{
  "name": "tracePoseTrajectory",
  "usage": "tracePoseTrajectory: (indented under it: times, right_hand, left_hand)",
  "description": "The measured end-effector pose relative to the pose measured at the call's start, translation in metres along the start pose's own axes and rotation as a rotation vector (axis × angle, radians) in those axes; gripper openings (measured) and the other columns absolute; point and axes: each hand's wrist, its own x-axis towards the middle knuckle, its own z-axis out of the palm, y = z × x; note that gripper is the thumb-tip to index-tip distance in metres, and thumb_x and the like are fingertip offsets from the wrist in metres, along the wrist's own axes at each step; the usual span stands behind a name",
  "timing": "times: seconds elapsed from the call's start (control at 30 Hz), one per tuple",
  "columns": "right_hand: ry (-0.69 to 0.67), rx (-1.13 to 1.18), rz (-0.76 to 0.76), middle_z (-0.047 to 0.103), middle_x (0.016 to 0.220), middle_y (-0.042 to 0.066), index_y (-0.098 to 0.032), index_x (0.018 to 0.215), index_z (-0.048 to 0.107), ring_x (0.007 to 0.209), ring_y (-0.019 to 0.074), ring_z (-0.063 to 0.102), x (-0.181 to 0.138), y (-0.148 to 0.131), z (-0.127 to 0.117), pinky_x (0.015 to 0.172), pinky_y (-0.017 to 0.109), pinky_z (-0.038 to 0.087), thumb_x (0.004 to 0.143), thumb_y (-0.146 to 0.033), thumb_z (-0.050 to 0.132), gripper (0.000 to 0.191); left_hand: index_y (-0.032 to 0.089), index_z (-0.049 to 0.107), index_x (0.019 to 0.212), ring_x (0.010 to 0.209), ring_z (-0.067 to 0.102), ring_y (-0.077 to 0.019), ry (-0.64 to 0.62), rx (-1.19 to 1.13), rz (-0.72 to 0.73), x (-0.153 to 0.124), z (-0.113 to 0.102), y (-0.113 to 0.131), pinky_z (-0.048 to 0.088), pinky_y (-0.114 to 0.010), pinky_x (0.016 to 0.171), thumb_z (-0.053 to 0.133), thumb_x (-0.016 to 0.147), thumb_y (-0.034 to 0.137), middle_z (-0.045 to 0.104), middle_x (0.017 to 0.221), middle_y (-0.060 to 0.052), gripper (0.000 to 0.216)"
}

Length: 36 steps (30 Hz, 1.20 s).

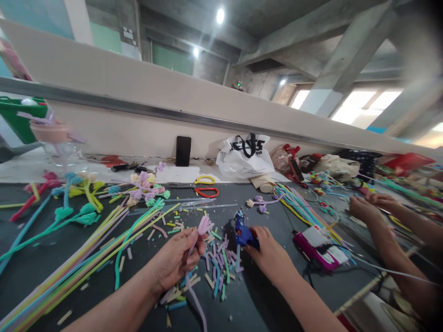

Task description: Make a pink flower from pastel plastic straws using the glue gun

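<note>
My left hand [180, 258] is closed, pinching a lilac pipe-cleaner stem with a pale pink-lilac tuft [205, 225] at its top. The stem's lower end [196, 302] hangs below the fingers toward the near edge. To the right, my right hand [272, 258] is wrapped round the handle of a blue glue gun [243, 234], held over the dark table. Part of its handle is hidden by the fingers. Between and below the hands lie many short cut pipe-cleaner pieces [221, 258] in lilac, blue, green and cream.
Long pipe cleaners [83, 249] and finished flowers [145, 186] lie left. Scissors [206, 191], a phone [183, 151] and a white bag [244, 157] are at the back. A magenta power strip [316, 251] with cords sits right, beside another person's hands [367, 210].
</note>
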Motion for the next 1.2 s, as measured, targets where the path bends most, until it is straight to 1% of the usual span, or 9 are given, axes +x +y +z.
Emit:
tracePoseTrajectory:
  times: [0.1,0.17,0.2,0.27,0.37,0.43,0.5,0.83,1.2]
  right_hand:
    - [-0.071,-0.056,-0.020,0.058,0.100,0.009,-0.019,0.101,0.055,0.089,0.0226,0.057,0.012,0.011,0.000,0.074,0.033,0.043,0.074,-0.027,0.057,0.028]
    - [0.023,-0.072,-0.009,0.058,0.106,0.010,-0.019,0.100,0.057,0.096,0.0267,0.054,0.015,0.004,-0.003,0.078,0.038,0.041,0.072,-0.024,0.059,0.029]
    - [0.096,-0.051,-0.006,0.058,0.107,0.010,-0.020,0.098,0.058,0.098,0.0280,0.052,0.016,-0.005,-0.005,0.079,0.040,0.040,0.072,-0.023,0.059,0.026]
    - [0.183,0.121,-0.061,0.063,0.094,0.008,-0.020,0.088,0.060,0.092,0.0242,0.055,0.014,-0.032,-0.008,0.079,0.037,0.040,0.074,-0.022,0.056,0.015]
    - [0.129,0.451,-0.092,0.064,0.076,0.003,-0.019,0.079,0.061,0.072,0.0171,0.058,0.010,-0.076,-0.005,0.068,0.029,0.043,0.072,-0.020,0.058,0.008]
    - [0.118,0.546,-0.104,0.064,0.073,0.002,-0.019,0.075,0.061,0.070,0.0169,0.057,0.008,-0.096,0.000,0.067,0.028,0.042,0.070,-0.019,0.061,0.006]
    - [0.126,0.583,-0.093,0.064,0.073,0.002,-0.018,0.074,0.062,0.071,0.0175,0.057,0.007,-0.104,0.005,0.068,0.028,0.041,0.070,-0.020,0.062,0.004]
    - [0.171,0.582,-0.092,0.059,0.064,0.000,-0.018,0.067,0.058,0.065,0.0167,0.055,0.007,-0.101,0.010,0.066,0.029,0.039,0.074,-0.024,0.057,0.009]
    - [0.220,0.573,-0.121,0.057,0.064,-0.001,-0.018,0.068,0.055,0.065,0.0154,0.053,0.007,-0.102,0.016,0.068,0.029,0.038,0.076,-0.024,0.055,0.010]
  left_hand:
    - [0.011,0.056,0.084,0.037,0.031,0.0006,-0.020,0.004,-0.007,0.000,0.000,-0.001,0.014,-0.016,0.037,0.046,0.086,0.032,0.053,0.065,0.001,0.023]
    - [0.011,0.056,0.083,0.036,0.030,0.0007,-0.034,0.003,-0.025,-0.001,0.002,0.000,0.013,-0.016,0.036,0.045,0.086,0.032,0.053,0.065,0.000,0.024]
    - [0.011,0.055,0.082,0.035,0.030,0.0006,-0.045,0.003,-0.030,-0.001,0.003,0.000,0.013,-0.016,0.036,0.045,0.086,0.032,0.053,0.064,0.000,0.024]
    - [0.011,0.055,0.080,0.034,0.030,0.0005,-0.068,-0.001,-0.036,-0.002,0.004,0.001,0.012,-0.016,0.035,0.044,0.086,0.032,0.053,0.062,0.000,0.024]
    - [0.012,0.053,0.079,0.035,0.032,0.0001,-0.097,-0.009,-0.043,-0.003,0.005,-0.001,0.013,-0.015,0.035,0.044,0.086,0.030,0.054,0.062,-0.001,0.021]
    - [0.012,0.052,0.080,0.036,0.033,0.0000,-0.107,-0.011,-0.046,-0.002,0.003,-0.003,0.014,-0.015,0.035,0.045,0.086,0.030,0.055,0.062,-0.001,0.020]
    - [0.012,0.052,0.080,0.036,0.034,0.0001,-0.113,-0.008,-0.048,-0.001,0.002,-0.004,0.015,-0.015,0.036,0.045,0.086,0.030,0.055,0.063,-0.001,0.020]
    - [0.012,0.052,0.076,0.032,0.030,0.0002,-0.121,-0.010,-0.047,-0.001,0.005,-0.002,0.014,-0.015,0.033,0.047,0.085,0.031,0.054,0.057,0.000,0.022]
    - [0.013,0.054,0.074,0.027,0.020,0.0018,-0.141,-0.025,-0.137,-0.002,0.002,0.003,0.008,-0.014,0.029,0.050,0.083,0.032,0.052,0.052,0.002,0.021]
